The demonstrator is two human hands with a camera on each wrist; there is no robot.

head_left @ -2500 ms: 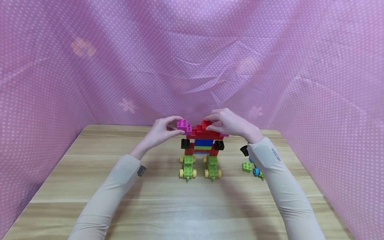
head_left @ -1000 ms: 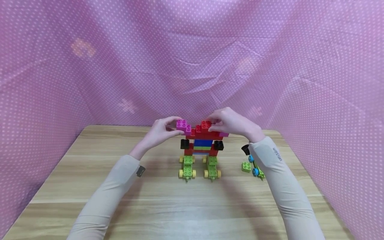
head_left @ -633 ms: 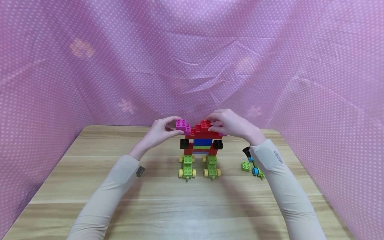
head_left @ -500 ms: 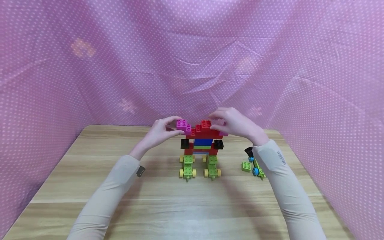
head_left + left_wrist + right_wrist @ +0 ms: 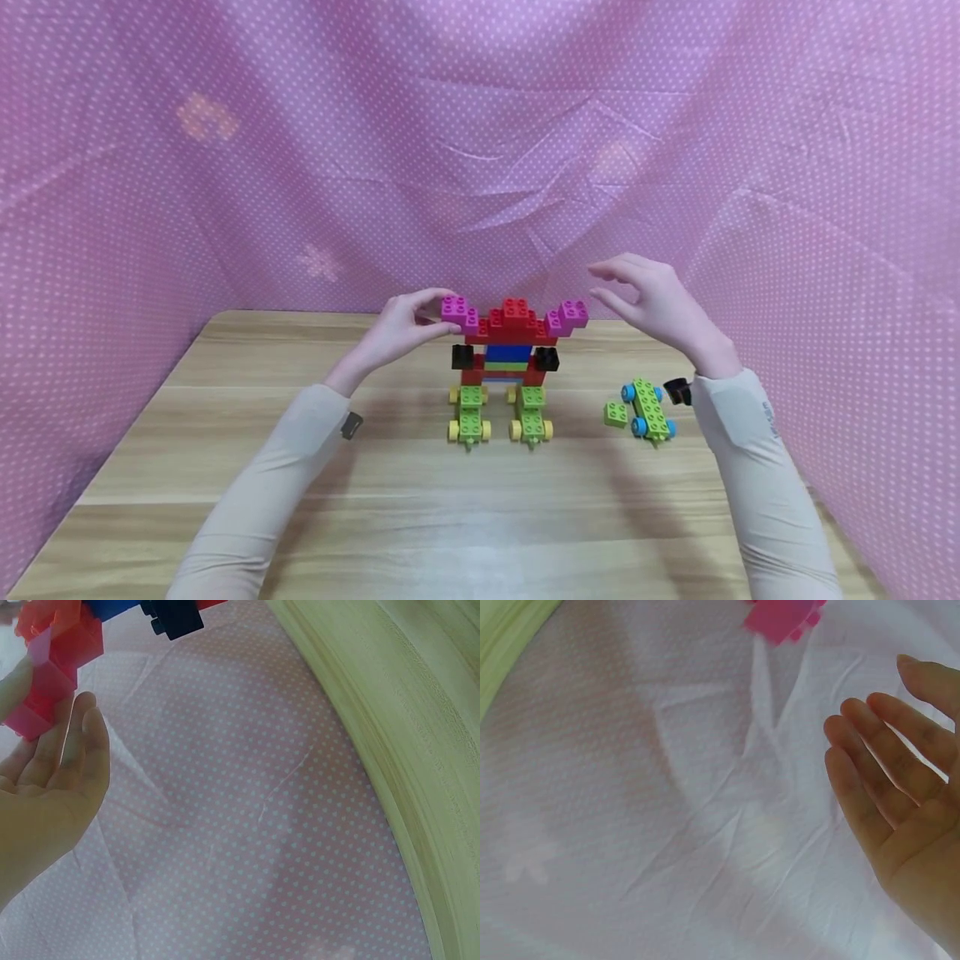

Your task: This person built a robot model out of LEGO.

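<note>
My left hand (image 5: 401, 327) pinched the left magenta brick (image 5: 459, 312) on top of the brick figure (image 5: 504, 358), which stood on the table (image 5: 375, 500). My right hand (image 5: 660, 304) hung released, fingers relaxed, just right of the right magenta brick (image 5: 567, 316), touching nothing. Below that hand's wrist lay a green wheeled piece (image 5: 647, 410).

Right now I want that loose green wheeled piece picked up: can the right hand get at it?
Probably yes. The right hand hangs open and empty above the table, and the green wheeled piece lies just below it beside the wrist, with nothing lying over it.
</note>
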